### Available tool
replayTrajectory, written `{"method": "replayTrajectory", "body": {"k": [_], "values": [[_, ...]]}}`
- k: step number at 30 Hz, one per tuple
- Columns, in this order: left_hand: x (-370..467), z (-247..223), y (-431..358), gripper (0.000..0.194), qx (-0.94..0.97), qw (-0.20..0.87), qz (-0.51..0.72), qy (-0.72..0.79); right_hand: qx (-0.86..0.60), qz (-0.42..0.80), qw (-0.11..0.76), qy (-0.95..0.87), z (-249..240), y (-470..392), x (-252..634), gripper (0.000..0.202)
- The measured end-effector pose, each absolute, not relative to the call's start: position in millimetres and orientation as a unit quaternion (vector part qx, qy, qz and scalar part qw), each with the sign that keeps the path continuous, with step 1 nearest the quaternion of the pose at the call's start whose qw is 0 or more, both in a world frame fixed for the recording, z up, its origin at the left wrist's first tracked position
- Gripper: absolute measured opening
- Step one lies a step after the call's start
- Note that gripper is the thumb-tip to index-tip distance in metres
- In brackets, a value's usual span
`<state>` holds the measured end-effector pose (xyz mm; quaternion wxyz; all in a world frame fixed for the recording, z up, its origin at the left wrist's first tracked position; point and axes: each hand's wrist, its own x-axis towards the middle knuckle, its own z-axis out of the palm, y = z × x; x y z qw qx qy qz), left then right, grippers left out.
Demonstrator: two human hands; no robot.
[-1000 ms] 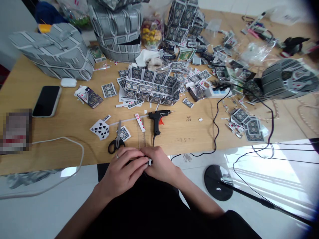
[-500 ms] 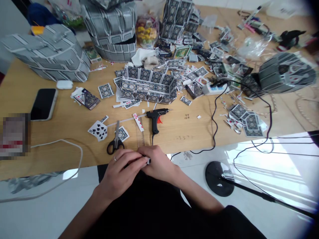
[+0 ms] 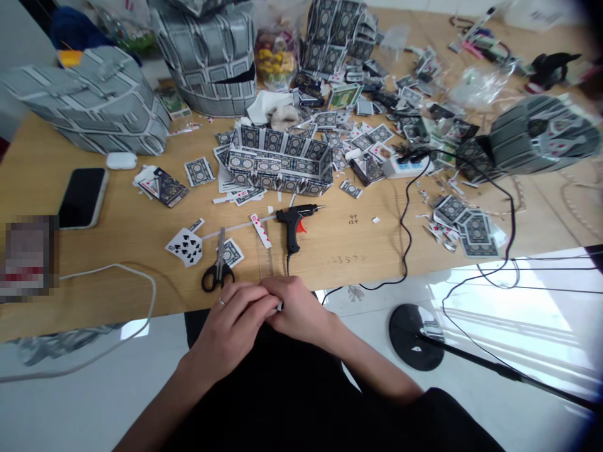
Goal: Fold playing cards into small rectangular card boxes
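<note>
Little has changed: your hands stay pressed together over a small card piece at the near edge of the worktop.

Your left hand (image 3: 238, 320) and right hand (image 3: 301, 307) remain where they were a second ago, fingers closed together on the small folded card piece (image 3: 279, 306), of which only a white sliver shows between them. The pinch holds steady, which reads as pressing a fold or joint. Just beyond your knuckles lie the scissors (image 3: 217, 271) and the glue gun (image 3: 293, 220), both untouched. The card box (image 3: 277, 164) sits toward the worktop's middle, well apart from your hands.
</note>
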<state>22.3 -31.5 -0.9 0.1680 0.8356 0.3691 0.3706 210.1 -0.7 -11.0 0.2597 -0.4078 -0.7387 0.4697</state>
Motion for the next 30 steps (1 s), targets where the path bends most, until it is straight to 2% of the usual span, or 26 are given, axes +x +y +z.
{"method": "replayTrajectory", "body": {"k": [12, 22, 30], "values": [[21.9, -6.1, -40.0, 0.04, 0.821, 0.134, 0.404, 0.381, -0.386, 0.399, 0.317, -0.769, -14.5, -1.4, 208.3, 0.027], [19.5, -6.5, -41.3, 0.041, 0.809, 0.107, 0.431, 0.384, -0.385, 0.387, 0.328, -0.771, -14.0, -2.2, 208.9, 0.032], [20.2, -7.0, -40.0, 0.037, 0.815, 0.112, 0.437, 0.363, -0.395, 0.365, 0.323, -0.779, -10.6, -1.8, 208.7, 0.026]]}}
